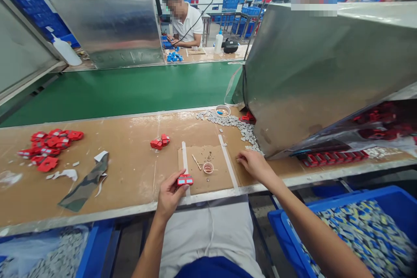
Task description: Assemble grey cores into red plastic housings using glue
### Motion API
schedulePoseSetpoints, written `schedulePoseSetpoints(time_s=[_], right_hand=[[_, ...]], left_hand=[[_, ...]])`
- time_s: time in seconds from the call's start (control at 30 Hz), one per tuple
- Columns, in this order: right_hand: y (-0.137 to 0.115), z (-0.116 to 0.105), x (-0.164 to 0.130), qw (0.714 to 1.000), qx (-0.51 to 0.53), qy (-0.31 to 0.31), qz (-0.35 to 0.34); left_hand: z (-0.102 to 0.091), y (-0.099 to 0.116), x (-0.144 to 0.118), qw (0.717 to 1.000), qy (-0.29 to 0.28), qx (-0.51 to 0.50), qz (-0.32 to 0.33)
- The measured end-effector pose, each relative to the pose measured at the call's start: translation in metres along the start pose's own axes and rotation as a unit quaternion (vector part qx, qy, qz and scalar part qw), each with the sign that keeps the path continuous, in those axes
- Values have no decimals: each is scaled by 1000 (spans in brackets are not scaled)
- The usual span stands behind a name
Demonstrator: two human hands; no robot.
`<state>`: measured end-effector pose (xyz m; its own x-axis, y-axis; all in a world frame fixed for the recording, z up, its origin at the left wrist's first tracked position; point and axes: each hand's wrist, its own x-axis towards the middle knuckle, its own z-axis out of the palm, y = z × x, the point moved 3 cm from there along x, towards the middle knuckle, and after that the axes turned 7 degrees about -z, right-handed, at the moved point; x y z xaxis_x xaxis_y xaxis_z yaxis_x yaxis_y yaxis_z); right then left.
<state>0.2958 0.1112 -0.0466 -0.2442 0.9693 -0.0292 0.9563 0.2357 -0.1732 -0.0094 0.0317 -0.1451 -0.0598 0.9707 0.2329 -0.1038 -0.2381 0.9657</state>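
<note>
On a factory desk [130,169] beside a green conveyor [130,89], we see our left hand [169,195] pinching one red part [185,180]. Our right hand [252,163], fingers loose and holding nothing we can see, touches the grey chips [249,132] beyond the glue cup [208,167]; left of that cup, a pile of red parts [48,145] looks finished, and two more [160,141] lie just behind it.

Materials and finishes, bench view.

Red part [185,180] in left hand [169,195]: moulded plastic, slight gloss, pale inserts on top. Loose red parts [48,145] on the left: same plastic, same sheen. Workbench [130,169]: brown board, matt, scuffed, with a metal front edge. Mat [208,169] on it: rougher cardboard-like sheet, held by pale tape strips. Grey pieces [234,124] near right hand [254,163]: small, matt, material unclear. Hood [309,74]: sheet metal, brushed, dull reflections. Conveyor belt [130,89]: green, smooth, low sheen. Crate [384,200]: blue plastic, semi-gloss. Rag [86,184]: camouflage-print cloth, matt. Small cup [208,167]: pale, looks plastic.
</note>
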Motion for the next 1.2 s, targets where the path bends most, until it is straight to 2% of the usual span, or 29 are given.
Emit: schedulePoseSetpoints(time_s=[0.23, 0.37, 0.43, 0.57, 0.67, 0.73, 0.8, 0.9, 1.0, 1.1, 1.2], right_hand=[[14, 14, -6, 997, 68, 41, -2], [22, 15, -12, 978, 180, 104, -11], [23, 17, -16, 955, 277, 107, -18], [10, 26, -30, 887, 453, 82, -22], [-18, 34, -44, 838, 540, 71, -24], [-43, 38, -54, 796, 602, 53, -43], [-70, 40, -63, 770, 633, 36, -72], [-107, 39, -70, 777, 618, 37, -117], [-132, 39, -67, 809, 562, 53, -165], [-141, 43, -59, 832, 521, 78, -177], [-141, 48, -53, 827, 537, 70, -153]], left_hand=[[0, 1, 3, 999, -13, 15, 31], [0, 2, 3, 997, -31, 41, 59], [0, 2, 2, 996, -45, 37, 65], [5, 2, 2, 993, -103, -59, 12], [7, 9, 2, 986, -130, -103, 9], [8, 12, 2, 981, -152, -120, 10], [8, 11, 1, 977, -168, -131, -2], [7, 7, 0, 978, -160, -133, -18], [5, 4, -1, 981, -146, -124, -33], [3, 3, -2, 984, -135, -108, -40], [2, 2, -1, 985, -140, -97, -42]])
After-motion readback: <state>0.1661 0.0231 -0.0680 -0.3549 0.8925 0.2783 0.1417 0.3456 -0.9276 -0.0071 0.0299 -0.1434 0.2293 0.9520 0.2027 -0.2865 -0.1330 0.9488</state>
